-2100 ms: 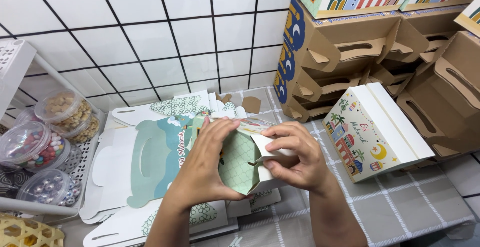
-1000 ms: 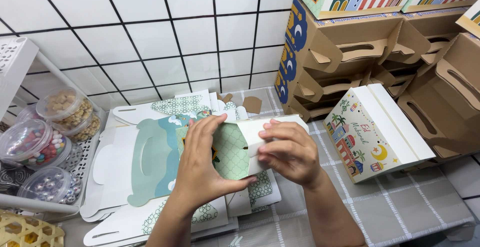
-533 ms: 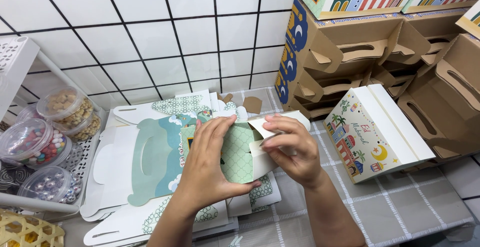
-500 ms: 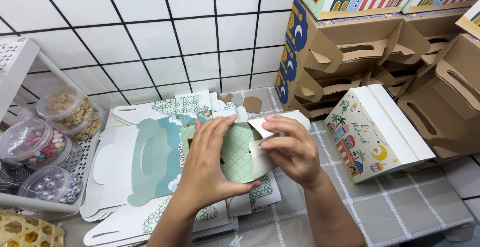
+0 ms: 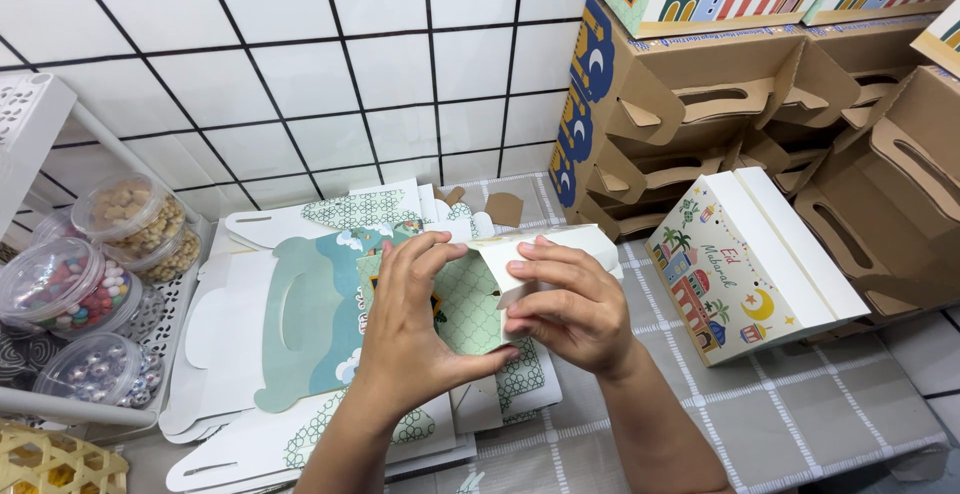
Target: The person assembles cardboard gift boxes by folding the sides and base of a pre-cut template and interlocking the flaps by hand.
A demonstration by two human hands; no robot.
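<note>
Both forearms are extended forward and converge at the centre. The left hand (image 5: 410, 329) is curled, fingers spread. The right hand (image 5: 570, 304) is closed in a pinch.

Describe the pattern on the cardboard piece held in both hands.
Pale green lattice pattern on the cardboard piece, with white flaps, held by left hand and right hand. Head view.

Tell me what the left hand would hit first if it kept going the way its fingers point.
The left hand points up and away, toward the wall. Past the green patterned box it holds, it would probably first meet the flat card cut-outs, then the white tiled wall; depth is unclear.
</note>
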